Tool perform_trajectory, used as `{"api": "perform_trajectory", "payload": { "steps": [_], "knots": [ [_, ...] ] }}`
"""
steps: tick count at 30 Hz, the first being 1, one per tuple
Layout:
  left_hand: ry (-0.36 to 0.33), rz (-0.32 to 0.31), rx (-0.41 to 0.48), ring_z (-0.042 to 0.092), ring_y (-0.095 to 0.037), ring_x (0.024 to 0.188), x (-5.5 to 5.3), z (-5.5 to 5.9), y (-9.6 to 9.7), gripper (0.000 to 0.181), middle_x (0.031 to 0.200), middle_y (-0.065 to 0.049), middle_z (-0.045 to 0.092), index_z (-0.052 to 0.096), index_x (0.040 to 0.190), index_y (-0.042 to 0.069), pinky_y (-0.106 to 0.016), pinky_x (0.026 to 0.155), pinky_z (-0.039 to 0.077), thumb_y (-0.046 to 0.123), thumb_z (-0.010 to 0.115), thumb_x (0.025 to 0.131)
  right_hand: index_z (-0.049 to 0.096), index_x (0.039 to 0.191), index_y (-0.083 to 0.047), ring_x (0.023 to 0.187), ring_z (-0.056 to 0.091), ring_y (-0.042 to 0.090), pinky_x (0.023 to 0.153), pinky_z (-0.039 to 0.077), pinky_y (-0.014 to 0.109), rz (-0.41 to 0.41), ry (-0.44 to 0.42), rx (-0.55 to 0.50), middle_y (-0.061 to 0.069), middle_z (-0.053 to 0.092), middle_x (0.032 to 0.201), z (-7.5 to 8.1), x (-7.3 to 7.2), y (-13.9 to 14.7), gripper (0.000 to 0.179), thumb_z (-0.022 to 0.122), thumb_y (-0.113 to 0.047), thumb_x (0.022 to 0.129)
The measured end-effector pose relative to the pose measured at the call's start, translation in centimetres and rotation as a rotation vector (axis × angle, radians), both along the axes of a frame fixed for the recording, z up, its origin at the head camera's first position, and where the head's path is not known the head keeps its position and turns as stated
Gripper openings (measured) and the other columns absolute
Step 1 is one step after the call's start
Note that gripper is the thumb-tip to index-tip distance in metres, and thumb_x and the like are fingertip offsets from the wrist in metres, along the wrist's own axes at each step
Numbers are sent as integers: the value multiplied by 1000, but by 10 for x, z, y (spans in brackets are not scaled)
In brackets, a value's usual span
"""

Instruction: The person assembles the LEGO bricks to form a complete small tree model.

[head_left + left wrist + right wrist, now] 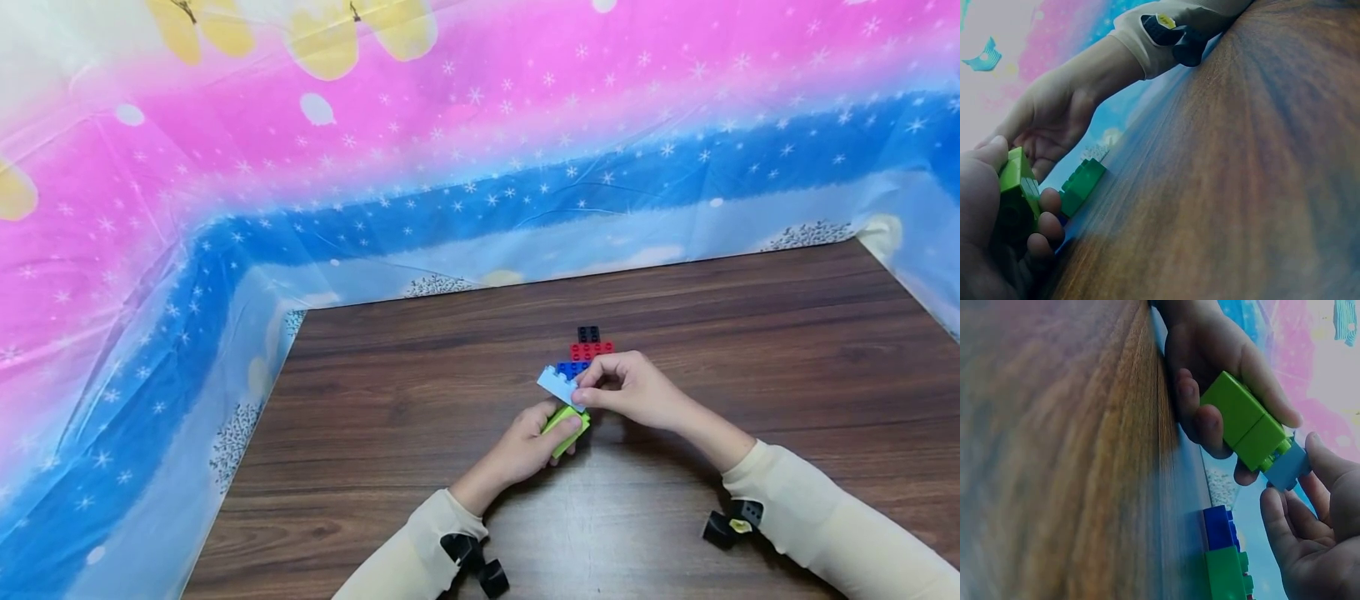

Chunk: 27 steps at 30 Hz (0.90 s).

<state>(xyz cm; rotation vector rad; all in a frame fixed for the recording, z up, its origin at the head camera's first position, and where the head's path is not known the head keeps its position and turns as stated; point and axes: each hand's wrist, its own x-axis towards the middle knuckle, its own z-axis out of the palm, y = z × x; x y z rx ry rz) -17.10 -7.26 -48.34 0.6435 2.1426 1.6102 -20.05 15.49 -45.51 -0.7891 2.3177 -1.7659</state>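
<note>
Cream sleeves (832, 525) are seen nearest, with 2 bricks held above the table (390, 450).
The lime brick (1244, 422) is gripped by the curled fingers of the left hand (525, 446); the light blue brick (557, 385) is pinched between thumb and fingers of the right hand (637, 390), at the lime studs. Whether they are joined cannot be told. Just beyond, a dark blue brick (573, 367), a red brick (591, 351) and a black brick (588, 334) are lined up.

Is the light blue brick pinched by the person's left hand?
No, the right hand pinches the light blue brick, while the left hand grips the lime piece.
</note>
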Motion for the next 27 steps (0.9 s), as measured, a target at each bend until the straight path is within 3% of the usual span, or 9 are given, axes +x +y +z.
{"api": "perform_trajectory", "payload": {
  "steps": [5,12,27],
  "knots": [
    [1,22,-8,56,-10,61,0,0,0,32,83,-1,65,60,115,2,-23,52,47,33,53,112,72,90,-7,94,71,22,75,58,28,-2,-18,-22,11,76,108,0,0,-1,8,78,-7,95],
    [8,-8,-17,56,-9,62,0,2,0,33,84,-2,65,60,120,3,-23,55,48,34,53,112,71,86,-8,97,71,21,78,58,28,0,-3,-17,10,78,106,0,0,0,12,80,-5,93],
    [-12,-4,-36,56,-11,62,-1,3,0,33,84,-1,64,59,117,4,-23,53,47,35,52,113,72,87,-9,97,71,22,79,57,29,-6,-9,-4,9,78,107,-4,-1,0,11,79,-8,95]
  ]
}}
